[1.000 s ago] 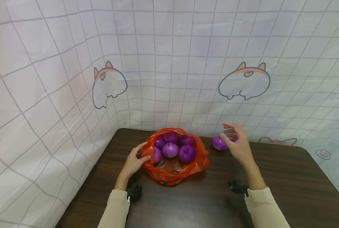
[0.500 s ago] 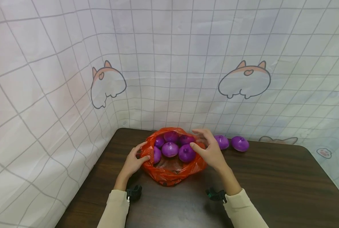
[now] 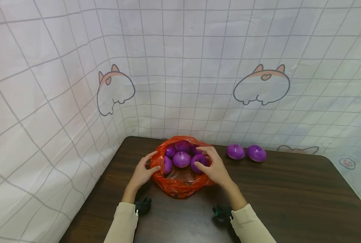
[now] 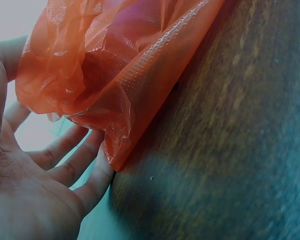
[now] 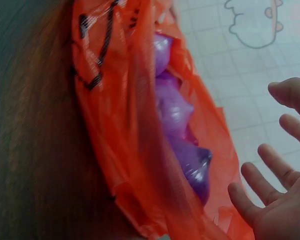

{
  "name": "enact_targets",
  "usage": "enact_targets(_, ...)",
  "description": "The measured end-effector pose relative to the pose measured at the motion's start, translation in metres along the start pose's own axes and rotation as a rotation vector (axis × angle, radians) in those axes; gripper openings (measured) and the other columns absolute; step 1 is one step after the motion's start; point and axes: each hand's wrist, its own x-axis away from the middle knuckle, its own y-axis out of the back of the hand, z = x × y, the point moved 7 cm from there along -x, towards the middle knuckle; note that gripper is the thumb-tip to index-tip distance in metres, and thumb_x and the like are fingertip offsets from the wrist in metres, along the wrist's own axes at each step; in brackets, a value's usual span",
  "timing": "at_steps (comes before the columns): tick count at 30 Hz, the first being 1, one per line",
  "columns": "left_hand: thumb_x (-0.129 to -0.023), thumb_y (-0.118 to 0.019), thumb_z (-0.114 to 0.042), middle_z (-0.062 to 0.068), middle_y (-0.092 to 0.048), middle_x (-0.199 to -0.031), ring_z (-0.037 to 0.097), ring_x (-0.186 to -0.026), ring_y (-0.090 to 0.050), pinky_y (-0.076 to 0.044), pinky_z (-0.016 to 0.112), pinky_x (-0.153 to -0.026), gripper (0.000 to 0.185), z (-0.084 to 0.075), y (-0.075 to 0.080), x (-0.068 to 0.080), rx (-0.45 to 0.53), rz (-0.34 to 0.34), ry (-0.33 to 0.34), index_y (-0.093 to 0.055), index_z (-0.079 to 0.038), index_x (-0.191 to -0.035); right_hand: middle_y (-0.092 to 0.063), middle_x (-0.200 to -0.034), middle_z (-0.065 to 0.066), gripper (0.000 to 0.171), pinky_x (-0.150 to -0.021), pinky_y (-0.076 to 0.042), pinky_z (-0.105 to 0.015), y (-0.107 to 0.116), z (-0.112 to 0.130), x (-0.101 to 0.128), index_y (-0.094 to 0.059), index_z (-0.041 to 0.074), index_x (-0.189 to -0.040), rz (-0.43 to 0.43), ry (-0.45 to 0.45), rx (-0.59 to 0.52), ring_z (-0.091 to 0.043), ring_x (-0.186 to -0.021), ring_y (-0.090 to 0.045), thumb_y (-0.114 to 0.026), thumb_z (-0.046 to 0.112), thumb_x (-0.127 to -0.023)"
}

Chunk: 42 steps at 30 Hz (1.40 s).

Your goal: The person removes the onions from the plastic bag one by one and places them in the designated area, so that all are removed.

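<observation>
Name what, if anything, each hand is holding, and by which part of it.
The left hand holds the red plastic bag by its left edge. The right hand, over the bag's right edge, holds nothing that shows.

- Site type: screened-off tabletop corner; whether in a home, lab or office cannot be told.
- Pale grid-patterned cloth (image 3: 183,84), wrinkled, stands as walling behind and along both sides; cartoon animal prints (image 3: 261,86) on it.
- Dark wood-grain table (image 3: 302,199) sits against it.
- Black bands (image 3: 143,205) at both wrists suggest recording setup.
</observation>
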Motion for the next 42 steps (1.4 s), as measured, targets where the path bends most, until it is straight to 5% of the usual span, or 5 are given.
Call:
enact_targets(19,-0.09,-0.078,-0.024,0.014,-0.048,-0.149,0.038,-0.124,-0.05,-0.051,0.05,-0.093,0.063,-0.003,0.003,-0.001,-0.001,-0.005,-0.028,-0.053,-0.031,-0.148,-0.056,-0.146,-0.011,0.059,-0.114,-0.03,-0.064,-0.007,-0.033,0.002,-0.062,0.01,-0.138,0.03,-0.037,0.185,-0.036,-0.138,-0.045,-0.082,0.024,-0.084)
enact_targets(32,-0.091,-0.078,-0.023,0.012,-0.047,-0.151,0.037,-0.124,-0.05,-0.049,0.05,-0.092,0.064,-0.002,0.0,-0.001,0.002,-0.001,-0.021,-0.052,-0.03,-0.149,-0.049,-0.15,-0.016,0.055,-0.11,-0.038,-0.066,-0.02,-0.049,0.01,-0.063,0.018,-0.136,0.117,-0.126,0.206,-0.043,-0.141,-0.039,-0.082,0.022,-0.085)
enact_targets(42,-0.09,-0.077,-0.023,0.01,-0.048,-0.15,0.036,-0.125,-0.05,-0.049,0.051,-0.094,0.063,0.0,-0.001,0.001,-0.002,-0.003,-0.001,-0.053,-0.034,-0.147,-0.049,-0.146,-0.015,0.055,-0.11,-0.042,-0.062,-0.027,-0.052,0.015,-0.061,0.018,-0.137,0.205,-0.14,0.215,-0.037,-0.133,-0.051,-0.081,0.017,-0.087)
